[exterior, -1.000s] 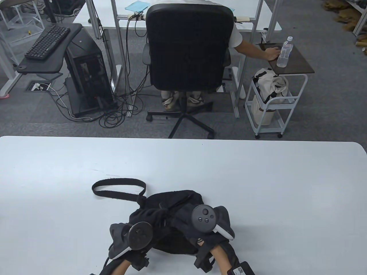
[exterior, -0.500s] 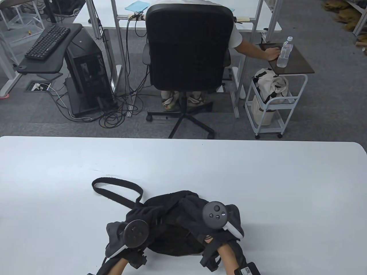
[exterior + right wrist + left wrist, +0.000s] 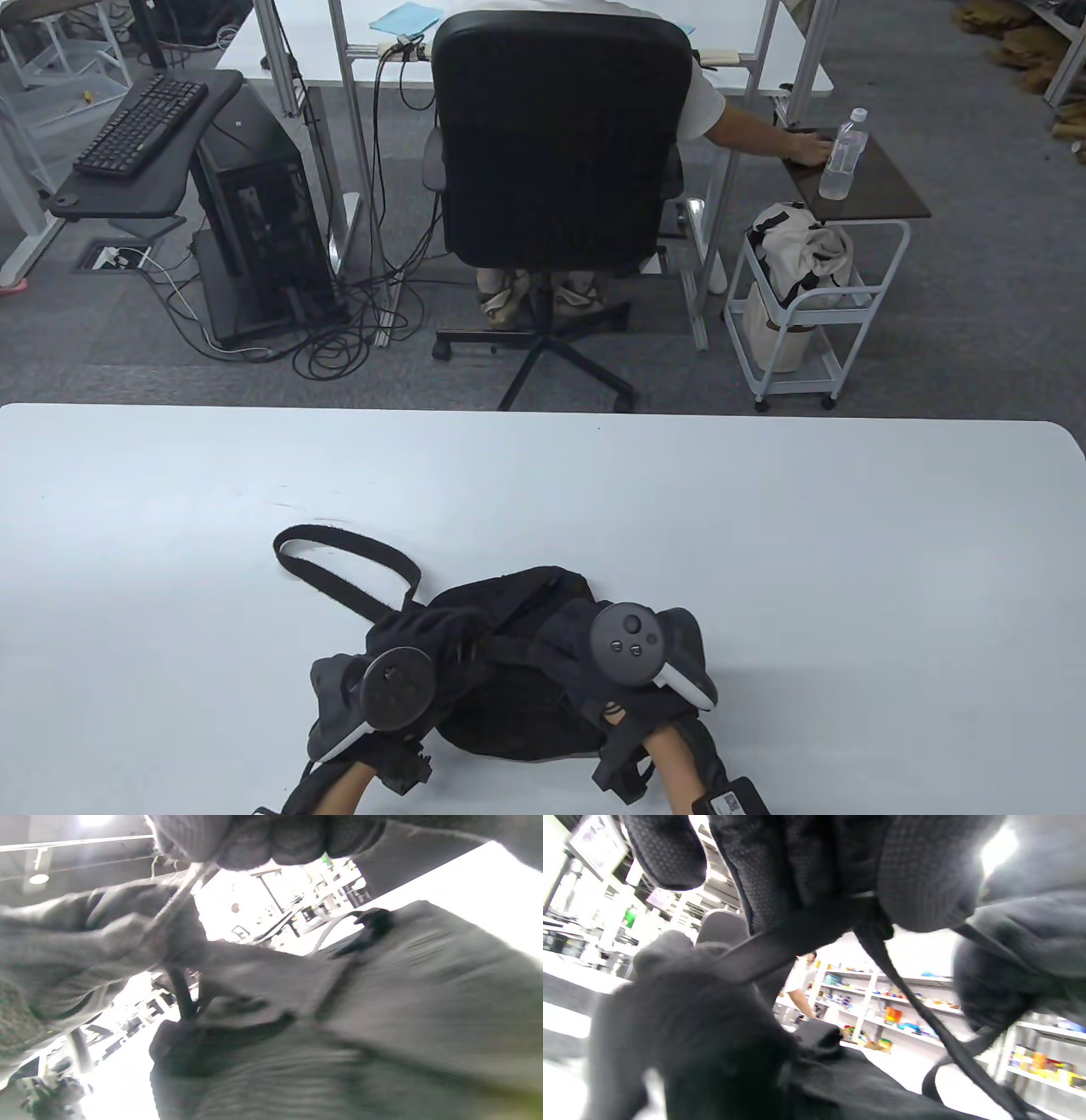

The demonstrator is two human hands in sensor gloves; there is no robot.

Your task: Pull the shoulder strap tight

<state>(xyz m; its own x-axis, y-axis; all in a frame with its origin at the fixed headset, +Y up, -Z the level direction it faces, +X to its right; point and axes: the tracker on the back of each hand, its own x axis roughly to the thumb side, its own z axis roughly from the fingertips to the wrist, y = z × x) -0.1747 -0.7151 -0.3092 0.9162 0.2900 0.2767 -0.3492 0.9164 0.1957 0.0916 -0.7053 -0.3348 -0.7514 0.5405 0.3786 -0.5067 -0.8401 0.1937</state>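
Working at the near edge of the white table (image 3: 764, 543), you had both gloved hands down on a crumpled black bag (image 3: 501, 722) that lay between your wrists. Your left hand (image 3: 373, 692) sat on the bag's left side, its round tracker facing up; in the left wrist view its fingers (image 3: 916, 878) were curled tight around a dark strap (image 3: 797, 942), with a thinner cord running away from that grip toward the lower right. Your right hand (image 3: 636, 658) rested on the bag's right side, tracker buttons up; in the right wrist view its fingers (image 3: 271, 840) were clenched into a fist at the top of the frame, and a narrow band came out from under them, though blur made it hard to say exactly what you were pinching beyond a piece of the bag's webbing. From the bag's upper left corner the shoulder strap (image 3: 339, 560) lay flat on the tabletop in an open loop, reaching away from you and to the left, touching the table along its length and joining the bag just beyond your left hand. Beyond the table stood a black office chair (image 3: 556, 144) with someone seated in it, a white trolley (image 3: 814, 314) holding a pale bag, and a water bottle (image 3: 842, 154) on a small dark side table.
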